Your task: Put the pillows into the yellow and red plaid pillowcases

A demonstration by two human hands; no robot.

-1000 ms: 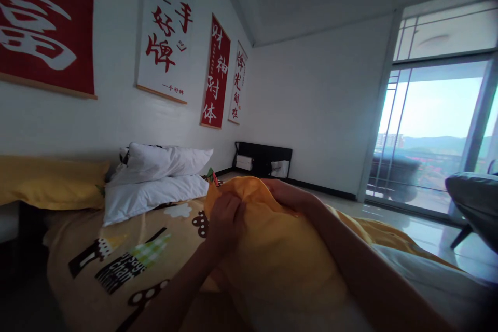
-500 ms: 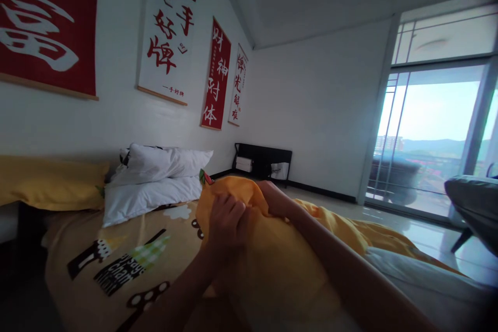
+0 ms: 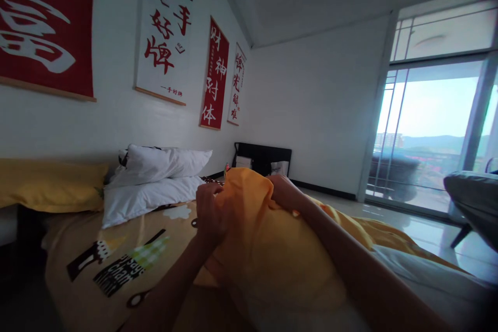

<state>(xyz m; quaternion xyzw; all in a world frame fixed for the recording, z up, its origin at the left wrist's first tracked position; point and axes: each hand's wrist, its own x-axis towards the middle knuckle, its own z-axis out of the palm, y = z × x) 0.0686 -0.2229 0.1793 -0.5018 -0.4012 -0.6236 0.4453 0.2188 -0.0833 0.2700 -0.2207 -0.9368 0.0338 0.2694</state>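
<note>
Both of my hands hold a bunched yellow duvet cover (image 3: 249, 207) raised over the bed. My left hand (image 3: 210, 212) is closed on its left side, fingers curled into the cloth. On the far right side of the raised part, my right hand (image 3: 286, 192) grips the fabric; folds hide most of its fingers. A pale grey-white stretch of bedding (image 3: 420, 275) lies beside my right forearm. Under the cover is a tan printed bed sheet (image 3: 155, 275) with brown, green and white shapes.
Stacked white pillows (image 3: 163, 166) rest at the bed's head, with a yellow pillow (image 3: 50, 184) to their left. A low black shelf (image 3: 262, 158) stands by the far wall. At the right are a grey chair (image 3: 472, 194) and a glass door (image 3: 424, 129). Scrolls hang on the left wall.
My left hand has shifted left and slightly up. The cover's raised part is spread wider, and its top corner has swung right and away. My right hand has moved slightly right.
</note>
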